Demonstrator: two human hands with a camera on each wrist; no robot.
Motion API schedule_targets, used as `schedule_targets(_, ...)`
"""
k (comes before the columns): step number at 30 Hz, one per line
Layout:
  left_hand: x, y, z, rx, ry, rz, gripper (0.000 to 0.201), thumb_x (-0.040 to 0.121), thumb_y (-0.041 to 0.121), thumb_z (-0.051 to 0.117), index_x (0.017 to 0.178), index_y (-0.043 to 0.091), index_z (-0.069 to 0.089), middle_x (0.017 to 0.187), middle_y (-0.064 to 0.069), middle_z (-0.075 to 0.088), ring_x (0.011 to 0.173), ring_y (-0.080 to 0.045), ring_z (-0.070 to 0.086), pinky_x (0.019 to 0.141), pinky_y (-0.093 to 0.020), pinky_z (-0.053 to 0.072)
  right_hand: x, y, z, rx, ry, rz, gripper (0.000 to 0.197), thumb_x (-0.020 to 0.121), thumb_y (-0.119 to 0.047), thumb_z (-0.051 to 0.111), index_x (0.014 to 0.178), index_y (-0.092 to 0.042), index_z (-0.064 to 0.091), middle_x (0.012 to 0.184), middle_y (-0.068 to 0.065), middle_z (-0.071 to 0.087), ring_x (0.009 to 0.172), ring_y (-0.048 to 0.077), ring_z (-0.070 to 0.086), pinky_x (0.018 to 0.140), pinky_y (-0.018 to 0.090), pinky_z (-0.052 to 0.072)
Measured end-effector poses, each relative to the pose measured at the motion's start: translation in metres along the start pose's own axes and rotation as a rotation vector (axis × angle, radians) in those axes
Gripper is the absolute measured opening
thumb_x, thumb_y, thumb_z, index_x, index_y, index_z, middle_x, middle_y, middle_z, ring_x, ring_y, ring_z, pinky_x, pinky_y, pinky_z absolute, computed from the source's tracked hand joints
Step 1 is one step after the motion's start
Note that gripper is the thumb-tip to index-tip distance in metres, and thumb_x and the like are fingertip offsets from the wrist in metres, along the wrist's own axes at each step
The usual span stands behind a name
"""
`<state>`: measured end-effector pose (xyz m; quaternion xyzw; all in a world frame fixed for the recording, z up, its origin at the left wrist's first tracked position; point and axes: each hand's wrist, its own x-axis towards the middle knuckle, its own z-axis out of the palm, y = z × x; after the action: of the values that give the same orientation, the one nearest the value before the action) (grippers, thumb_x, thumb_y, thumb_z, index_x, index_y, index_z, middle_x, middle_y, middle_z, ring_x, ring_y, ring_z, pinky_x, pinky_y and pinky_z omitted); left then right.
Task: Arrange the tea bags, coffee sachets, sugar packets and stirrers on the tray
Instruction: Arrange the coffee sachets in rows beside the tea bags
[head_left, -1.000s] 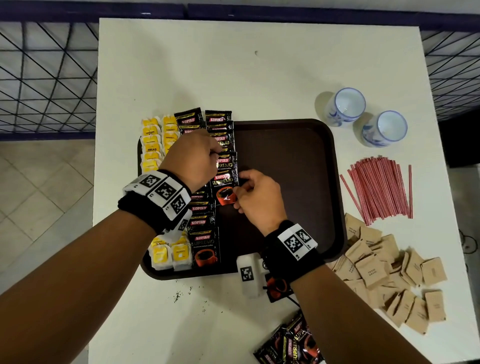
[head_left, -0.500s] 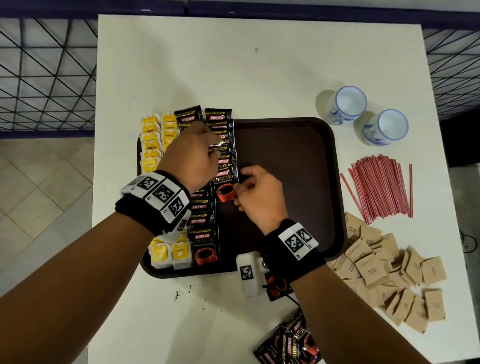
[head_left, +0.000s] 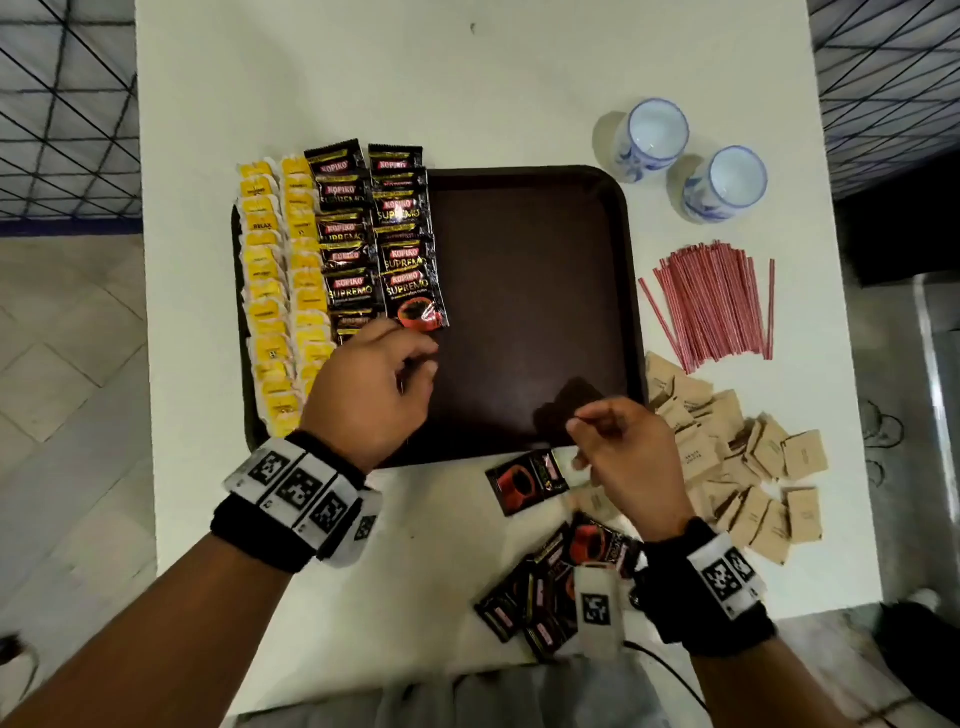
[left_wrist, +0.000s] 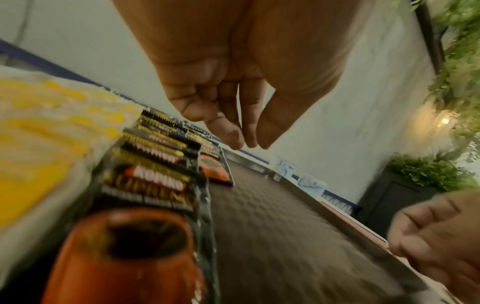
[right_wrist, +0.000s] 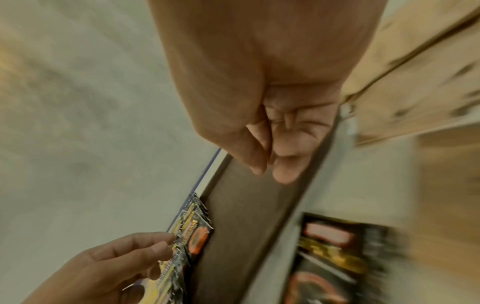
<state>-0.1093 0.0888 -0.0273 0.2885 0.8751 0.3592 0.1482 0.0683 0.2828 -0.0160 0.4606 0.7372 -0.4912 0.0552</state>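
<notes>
A dark brown tray (head_left: 519, 312) holds two columns of yellow tea bags (head_left: 270, 296) at its left and two columns of black coffee sachets (head_left: 405, 249) beside them. My left hand (head_left: 415, 358) hovers at the near end of the sachet columns, its fingers relaxed and holding nothing, as the left wrist view (left_wrist: 246, 142) confirms. My right hand (head_left: 582, 421) is above the tray's near right corner with fingers curled in and empty (right_wrist: 272, 170). Loose coffee sachets (head_left: 524, 486) lie on the table in front of the tray.
Red stirrers (head_left: 711, 301) lie right of the tray, with a heap of brown sugar packets (head_left: 748, 462) nearer. Two blue-and-white cups (head_left: 654, 137) stand at the back right. A pile of sachets (head_left: 540, 592) sits near the table's front edge.
My right hand let go of the last sachet in the right column and drew back to the tray's near right corner. My left hand slid from the columns' far part toward their near end.
</notes>
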Motion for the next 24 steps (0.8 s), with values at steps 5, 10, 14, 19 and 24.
schedule_targets(5, -0.055, 0.02, 0.032, -0.021, -0.064, -0.067, 0.015, 0.081, 0.027, 0.067, 0.094, 0.021, 0.074, 0.085, 0.007, 0.064, 0.071, -0.009, 0.061, 0.068, -0.021, 0.049, -0.046, 0.05, -0.016, -0.169, 0.03, 0.012, 0.01, 0.084, -0.019, 0.076, 0.085, -0.025, 0.068, 0.077, -0.01, 0.069, 0.068, 0.007, 0.066, 0.062, 0.019, 0.046)
schedule_targets(10, -0.087, 0.046, 0.068, 0.179, -0.371, -0.008, 0.023, 0.086, 0.04, 0.058, 0.107, 0.033, 0.067, 0.09, 0.01, 0.061, 0.08, -0.016, 0.064, 0.065, -0.029, 0.052, -0.071, 0.084, -0.027, -0.367, -0.166, -0.002, 0.034, 0.076, -0.03, 0.084, 0.105, -0.032, 0.065, 0.096, -0.015, 0.058, 0.085, 0.006, 0.059, 0.07, 0.018, 0.046)
schedule_targets(14, -0.096, 0.056, 0.086, 0.278, -0.495, -0.103, 0.044, 0.092, 0.043, 0.053, 0.135, 0.033, 0.048, 0.121, 0.008, 0.057, 0.105, -0.019, 0.06, 0.08, -0.032, 0.049, -0.076, 0.097, -0.024, -0.501, -0.22, -0.06, 0.047, 0.078, -0.029, 0.081, 0.118, -0.03, 0.057, 0.109, -0.011, 0.05, 0.097, 0.01, 0.056, 0.079, 0.028, 0.053)
schedule_targets(19, -0.102, 0.058, 0.09, 0.304, -0.418, -0.163, 0.038, 0.089, 0.039, 0.058, 0.125, 0.027, 0.054, 0.119, 0.006, 0.052, 0.1, -0.02, 0.06, 0.075, -0.033, 0.05, -0.073, 0.099, -0.016, -0.488, -0.167, -0.119, 0.045, 0.077, -0.023, 0.08, 0.116, -0.025, 0.058, 0.112, -0.008, 0.043, 0.108, 0.017, 0.05, 0.087, 0.035, 0.052)
schedule_targets(24, -0.117, 0.06, 0.087, 0.311, -0.416, -0.206, 0.052, 0.089, 0.031, 0.054, 0.139, 0.027, 0.042, 0.13, 0.006, 0.047, 0.105, -0.019, 0.059, 0.075, -0.032, 0.052, -0.072, 0.1, -0.014, -0.541, -0.118, -0.189, 0.039, 0.073, -0.025, 0.082, 0.101, -0.023, 0.054, 0.109, -0.006, 0.05, 0.108, 0.02, 0.043, 0.092, 0.038, 0.042)
